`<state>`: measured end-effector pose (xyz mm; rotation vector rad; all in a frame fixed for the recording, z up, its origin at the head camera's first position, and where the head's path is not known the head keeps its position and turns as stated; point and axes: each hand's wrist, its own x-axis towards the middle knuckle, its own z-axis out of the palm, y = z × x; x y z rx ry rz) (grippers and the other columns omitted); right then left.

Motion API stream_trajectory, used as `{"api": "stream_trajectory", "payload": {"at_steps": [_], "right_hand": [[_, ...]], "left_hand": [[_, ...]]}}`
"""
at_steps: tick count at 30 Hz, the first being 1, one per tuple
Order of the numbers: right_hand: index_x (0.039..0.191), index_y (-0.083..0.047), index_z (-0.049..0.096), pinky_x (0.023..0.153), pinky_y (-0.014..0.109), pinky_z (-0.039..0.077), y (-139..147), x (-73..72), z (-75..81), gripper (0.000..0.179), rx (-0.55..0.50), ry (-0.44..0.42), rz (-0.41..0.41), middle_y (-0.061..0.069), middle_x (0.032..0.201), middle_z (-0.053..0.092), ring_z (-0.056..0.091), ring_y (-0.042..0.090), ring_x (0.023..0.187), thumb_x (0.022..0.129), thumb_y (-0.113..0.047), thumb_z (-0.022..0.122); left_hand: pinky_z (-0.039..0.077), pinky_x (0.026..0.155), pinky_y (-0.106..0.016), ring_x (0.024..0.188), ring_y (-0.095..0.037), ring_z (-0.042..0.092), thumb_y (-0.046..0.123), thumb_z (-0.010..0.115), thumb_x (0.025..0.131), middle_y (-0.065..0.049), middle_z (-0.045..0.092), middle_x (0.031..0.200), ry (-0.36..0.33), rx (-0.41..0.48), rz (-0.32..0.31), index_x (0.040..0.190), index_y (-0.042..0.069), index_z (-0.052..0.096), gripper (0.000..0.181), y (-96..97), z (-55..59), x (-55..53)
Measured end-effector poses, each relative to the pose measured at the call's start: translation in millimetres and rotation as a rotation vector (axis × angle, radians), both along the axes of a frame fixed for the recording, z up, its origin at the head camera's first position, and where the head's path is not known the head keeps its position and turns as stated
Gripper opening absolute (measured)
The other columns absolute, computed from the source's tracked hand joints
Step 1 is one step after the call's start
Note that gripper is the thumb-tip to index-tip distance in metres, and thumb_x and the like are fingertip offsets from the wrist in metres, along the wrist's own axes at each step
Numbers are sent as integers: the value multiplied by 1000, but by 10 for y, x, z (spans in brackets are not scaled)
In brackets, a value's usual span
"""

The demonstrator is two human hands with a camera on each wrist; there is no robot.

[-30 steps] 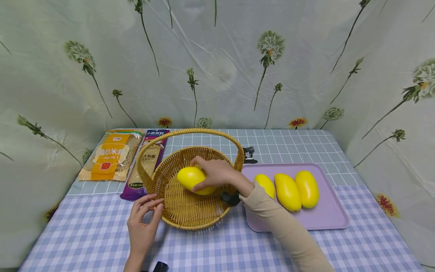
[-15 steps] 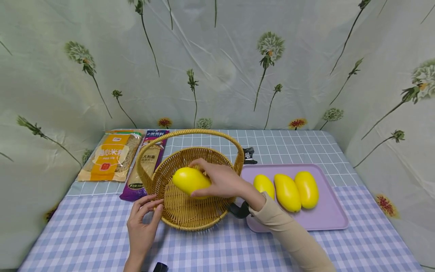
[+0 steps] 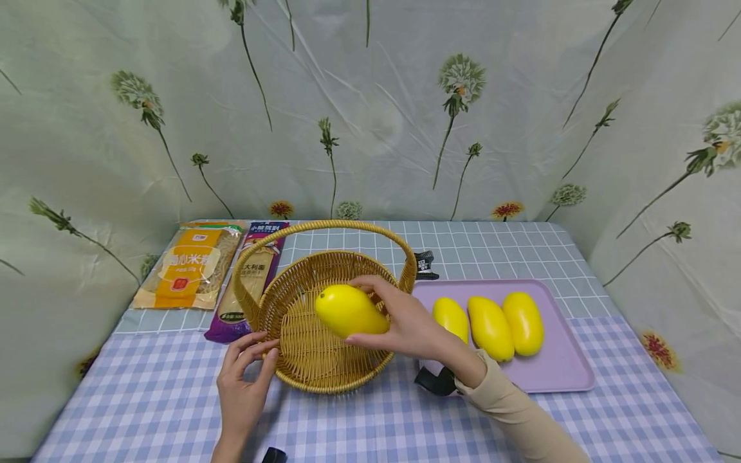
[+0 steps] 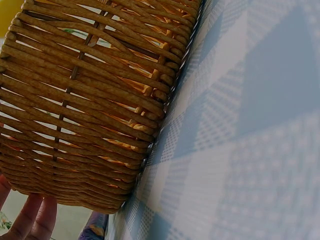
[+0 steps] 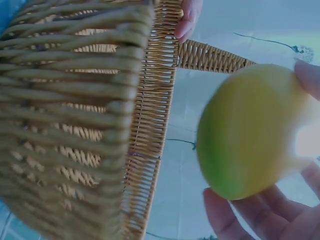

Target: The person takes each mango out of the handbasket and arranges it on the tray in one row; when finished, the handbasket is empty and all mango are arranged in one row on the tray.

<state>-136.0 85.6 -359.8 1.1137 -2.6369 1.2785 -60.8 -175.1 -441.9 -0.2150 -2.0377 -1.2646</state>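
Observation:
My right hand grips a yellow mango, thumb on the near side and fingers over the far side. The mango is raised over the wicker basket; in the right wrist view the mango stands clear of the basket rim. At the basket's left side, my left hand holds the rim between thumb and fingers. The left wrist view shows its fingertips against the woven wall. Part of the basket's right rim is hidden behind the right hand.
A lilac tray with three yellow mangoes lies to the right. Two food packets, an orange one and a purple one, lie at the left. A small black object sits behind the basket, whose tall handle arches overhead.
My right hand has lifted the mango from low inside the basket, first a little left, then back to the right and toward me. The left hand and basket stay put.

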Motion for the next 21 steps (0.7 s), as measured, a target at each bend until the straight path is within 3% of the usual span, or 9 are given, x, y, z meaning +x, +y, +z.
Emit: {"api": "stream_trajectory", "payload": {"at_steps": [5, 13, 21], "right_hand": [[134, -23, 40, 73, 31, 48, 176, 67, -23, 74, -72, 41, -41, -8, 119, 53, 53, 12, 89, 74, -38, 80], [132, -15, 42, 72, 32, 46, 424, 124, -103, 78, -167, 105, -92, -5, 117, 55, 52, 15, 91, 68, -24, 86], [131, -16, 41, 76, 32, 43, 664, 182, -161, 79, -240, 64, -159, -3, 122, 52, 51, 16, 94, 66, -13, 86]], "left_hand": [[43, 72, -14, 97, -18, 54, -21, 64, 73, -27, 58, 102, 6, 3, -4, 89, -11, 69, 19, 3, 6, 3], [43, 72, -13, 96, -22, 54, -21, 64, 73, -27, 58, 100, 46, -3, -2, 88, -10, 69, 19, 7, 9, 1], [43, 72, -15, 97, -19, 54, -21, 64, 73, -26, 58, 101, 24, 0, -3, 89, -11, 69, 20, 14, 9, -1]]}}
